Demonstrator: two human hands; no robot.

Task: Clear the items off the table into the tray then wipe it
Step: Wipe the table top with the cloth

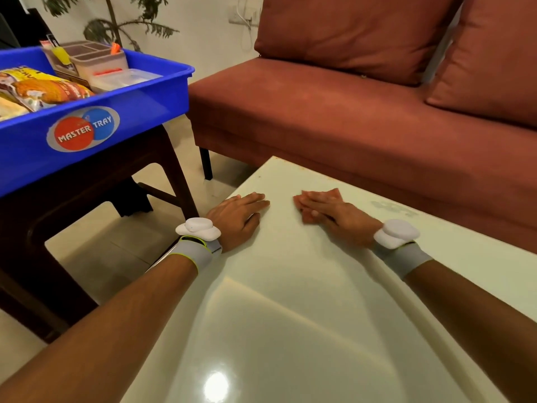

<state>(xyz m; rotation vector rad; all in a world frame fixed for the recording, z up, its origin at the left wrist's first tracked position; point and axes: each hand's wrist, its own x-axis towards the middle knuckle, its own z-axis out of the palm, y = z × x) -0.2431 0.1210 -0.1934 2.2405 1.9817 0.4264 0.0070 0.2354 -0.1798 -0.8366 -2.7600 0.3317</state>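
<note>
My right hand (334, 218) lies flat on a small reddish-pink cloth (334, 194), pressing it onto the glossy pale table (290, 301) near its far edge. My left hand (238, 216) rests palm down on the table's left corner, fingers together, holding nothing. The blue tray (116, 112) stands on a dark wooden side table to the left. It holds snack packets (43, 93) and clear plastic containers (98, 62). A faint smudge (392, 209) shows on the tabletop right of the cloth.
A dark wooden side table (96, 181) carries the tray at the left. A reddish sofa (348, 106) with cushions runs close behind the table's far edge. A potted plant (116, 21) stands at the back. Pale tiled floor (101, 248) lies between the two tables.
</note>
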